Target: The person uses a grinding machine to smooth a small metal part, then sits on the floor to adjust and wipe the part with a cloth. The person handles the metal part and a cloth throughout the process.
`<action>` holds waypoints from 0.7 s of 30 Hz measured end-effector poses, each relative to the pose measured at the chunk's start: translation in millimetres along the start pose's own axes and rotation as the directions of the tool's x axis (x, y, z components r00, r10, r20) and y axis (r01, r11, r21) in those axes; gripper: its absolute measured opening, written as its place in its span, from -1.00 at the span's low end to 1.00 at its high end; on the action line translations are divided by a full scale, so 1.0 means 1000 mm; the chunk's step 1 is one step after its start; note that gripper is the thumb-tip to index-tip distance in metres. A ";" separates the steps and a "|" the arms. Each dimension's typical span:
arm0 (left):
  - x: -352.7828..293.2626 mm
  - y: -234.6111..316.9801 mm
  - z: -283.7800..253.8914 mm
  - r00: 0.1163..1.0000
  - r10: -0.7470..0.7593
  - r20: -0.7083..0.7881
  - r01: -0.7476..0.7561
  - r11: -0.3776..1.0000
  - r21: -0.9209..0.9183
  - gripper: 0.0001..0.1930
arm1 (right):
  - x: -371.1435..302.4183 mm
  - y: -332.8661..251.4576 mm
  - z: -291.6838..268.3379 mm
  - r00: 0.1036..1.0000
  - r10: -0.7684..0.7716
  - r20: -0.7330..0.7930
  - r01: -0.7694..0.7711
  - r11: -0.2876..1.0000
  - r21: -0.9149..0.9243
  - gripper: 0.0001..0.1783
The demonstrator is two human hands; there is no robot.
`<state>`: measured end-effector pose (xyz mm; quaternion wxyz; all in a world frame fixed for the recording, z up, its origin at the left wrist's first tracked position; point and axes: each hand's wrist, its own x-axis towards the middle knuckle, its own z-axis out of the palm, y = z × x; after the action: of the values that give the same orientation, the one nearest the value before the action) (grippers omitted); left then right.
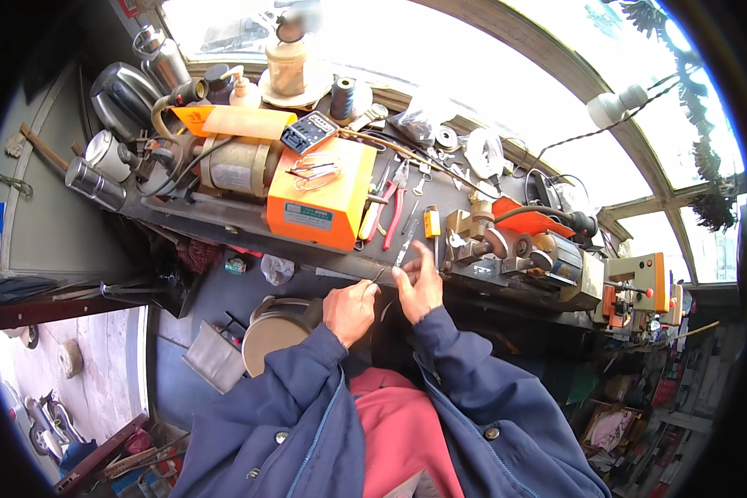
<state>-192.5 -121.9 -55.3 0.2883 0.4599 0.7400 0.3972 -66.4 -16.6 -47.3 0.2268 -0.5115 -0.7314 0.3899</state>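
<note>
My left hand (350,312) is closed in front of the bench's near edge, thumb and forefinger pressed together. A thin dark tip shows at its fingertips, too small to name. Close by on the right, my right hand (421,290) has its thumb and fingers apart, slightly blurred, and I see nothing held in it. Just beyond the right fingertips is a narrow silvery strip (406,244), seemingly lying on the bench. Past it are red-handled pliers (397,205) and a screwdriver with a yellow handle (431,221).
An orange-covered motor machine (327,199) stands on the bench left of the pliers, with a small dark device (310,132) on top. A small grinding machine (519,249) sits at the right. Below the bench are a round stool (275,339) and a grey box (214,357).
</note>
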 end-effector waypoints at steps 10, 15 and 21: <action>0.043 0.056 -0.002 0.992 0.005 0.124 0.052 0.891 -0.452 -0.70 | -0.022 -0.044 -0.121 0.894 0.214 0.393 -0.447 0.445 0.776 -0.48; 0.082 0.086 0.009 0.984 0.123 -0.130 -0.168 0.890 -0.425 -0.75 | 0.011 -0.060 -0.144 0.816 0.035 0.577 -0.577 0.115 0.808 -0.24; 0.127 0.104 0.022 0.895 0.446 0.036 -0.447 0.894 0.027 -0.75 | 0.024 -0.071 -0.128 0.803 -0.023 0.596 -0.594 -0.126 0.795 -0.20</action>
<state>-180.5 27.3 14.3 0.1923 0.6278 0.6174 0.4333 -22.5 37.0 83.6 0.2605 -0.2405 -0.1107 0.9285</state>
